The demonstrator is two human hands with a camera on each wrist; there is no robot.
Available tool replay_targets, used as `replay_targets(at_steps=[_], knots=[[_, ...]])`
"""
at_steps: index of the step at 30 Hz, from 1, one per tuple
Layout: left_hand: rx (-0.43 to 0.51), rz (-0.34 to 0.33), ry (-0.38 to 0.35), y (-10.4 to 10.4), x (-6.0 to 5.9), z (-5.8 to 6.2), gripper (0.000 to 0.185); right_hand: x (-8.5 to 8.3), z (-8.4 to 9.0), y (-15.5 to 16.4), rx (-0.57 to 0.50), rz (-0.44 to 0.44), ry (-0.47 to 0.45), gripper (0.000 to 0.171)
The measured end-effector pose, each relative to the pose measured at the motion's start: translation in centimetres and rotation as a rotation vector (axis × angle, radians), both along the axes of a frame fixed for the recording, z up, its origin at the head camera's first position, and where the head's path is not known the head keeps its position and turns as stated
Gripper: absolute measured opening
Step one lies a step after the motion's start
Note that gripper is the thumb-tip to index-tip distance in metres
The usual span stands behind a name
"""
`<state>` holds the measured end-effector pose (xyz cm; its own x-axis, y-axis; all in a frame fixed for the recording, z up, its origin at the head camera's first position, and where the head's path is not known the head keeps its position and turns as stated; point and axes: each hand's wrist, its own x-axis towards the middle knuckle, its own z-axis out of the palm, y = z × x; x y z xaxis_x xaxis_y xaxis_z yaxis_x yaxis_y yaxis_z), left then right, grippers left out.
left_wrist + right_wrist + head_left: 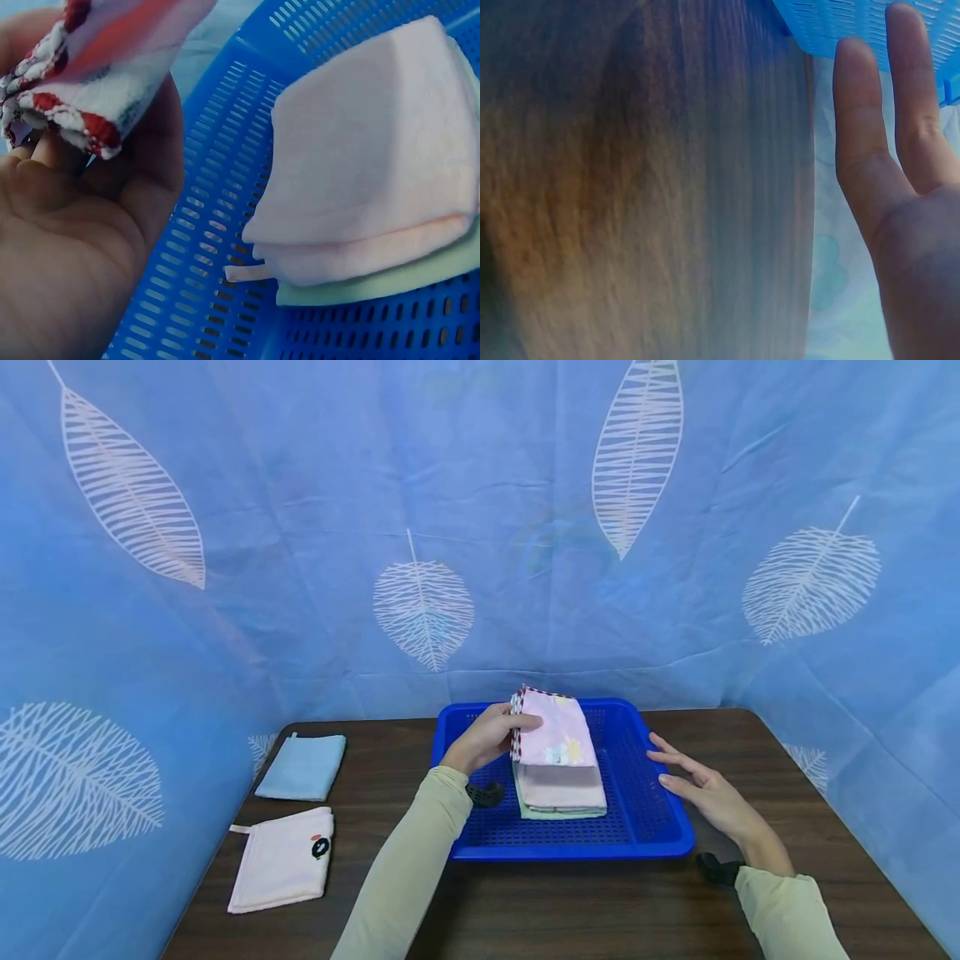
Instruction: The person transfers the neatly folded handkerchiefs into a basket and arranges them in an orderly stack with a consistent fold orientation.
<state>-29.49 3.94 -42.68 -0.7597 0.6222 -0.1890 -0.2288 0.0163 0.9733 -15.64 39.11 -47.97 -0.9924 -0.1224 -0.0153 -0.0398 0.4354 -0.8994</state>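
The left hand (487, 737) pinched the red-and-white trimmed edge of a folded pink floral washcloth (557, 735), thumb on top and fingers curled beneath, holding it over the stack of folded cloths (562, 792) that lay in the blue perforated basket (645, 827). The washcloth's near end rested on the stack while its far, gripped end stood lifted. The right hand (701, 789) held nothing; its fingers were straight and spread, hovering just beside the basket's right rim, and whether they touched the rim could not be told. Judgement: lowering the lifted end squarely over the stack, with the trimmed edge parallel to the folds below, would keep the pile even; the free hand could steady the basket or flatten the cloth as the pinch lets go. The head view alone showed the brown table (570, 910), a folded light-blue cloth (302, 767) and a white cloth with a small dark emblem (283, 858) lying well apart at the left. The left wrist view alone showed the stack's layers: two pale pink cloths over a light green one (390, 281), with a small loop tag (244, 273) protruding. The right wrist view showed only straight fingers (862, 127), wood grain and a corner of the basket.
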Motion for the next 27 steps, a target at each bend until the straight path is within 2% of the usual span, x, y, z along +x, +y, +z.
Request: replay_targets(at_steps=[4, 13, 20, 27], knots=[[-0.021, -0.013, 0.008, 0.2, 0.1, -0.2, 0.043, 0.2, -0.1, 0.1, -0.025, -0.008, -0.008, 0.053], [-0.027, -0.002, 0.001, 0.3, 0.1, -0.8, 0.045, 0.2, -0.1, -0.2, -0.027, -0.001, 0.006, 0.053], [-0.067, -0.058, 0.018, 0.6, 0.2, -1.3, 0.047, 0.0, -0.5, 0.0, -0.075, 0.014, 0.018, 0.050], [-0.112, -0.087, -0.016, 0.9, 0.4, -1.7, 0.045, -0.1, -0.7, 0.0, -0.108, 0.034, 0.039, 0.049]])
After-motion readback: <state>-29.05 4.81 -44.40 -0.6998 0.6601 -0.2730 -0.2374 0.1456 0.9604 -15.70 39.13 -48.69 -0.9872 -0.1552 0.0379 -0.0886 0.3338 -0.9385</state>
